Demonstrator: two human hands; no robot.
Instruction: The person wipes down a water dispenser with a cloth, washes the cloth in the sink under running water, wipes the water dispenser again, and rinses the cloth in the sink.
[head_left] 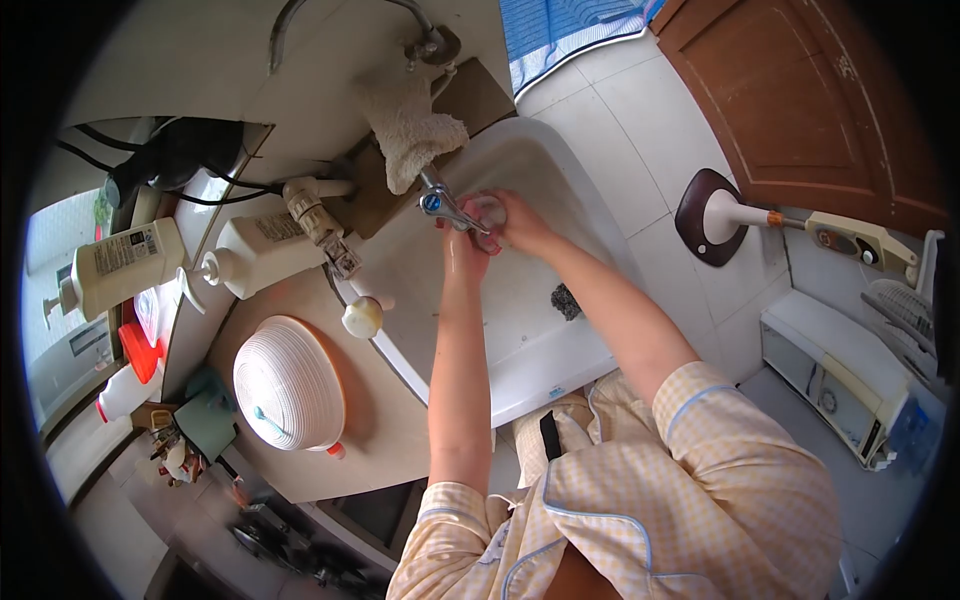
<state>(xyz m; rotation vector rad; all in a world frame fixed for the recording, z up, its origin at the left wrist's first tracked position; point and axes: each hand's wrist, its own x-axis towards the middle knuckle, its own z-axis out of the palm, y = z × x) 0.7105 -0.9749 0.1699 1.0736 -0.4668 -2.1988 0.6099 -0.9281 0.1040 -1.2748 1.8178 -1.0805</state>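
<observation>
Both hands are close together over the white sink (540,385), right by the chrome faucet (436,203). Between them is a small, clear round item with pink on it (487,213), too small to name. My left hand (466,242) is wrapped at its near left side, partly covered by the faucet handle. From the right, my right hand (520,224) has its fingers closed on the same item. A white cloth (410,135) hangs over the pipe behind the faucet. A dark scouring pad (566,302) lies in the basin, below my right forearm.
On the left counter stand a white ribbed bowl (285,385) and pump bottles (255,255). A pale knob (362,317) sits near the sink's left edge. Right of the sink are a dark-based floor fan (712,218), a white appliance (825,375) and a brown cabinet door (800,90).
</observation>
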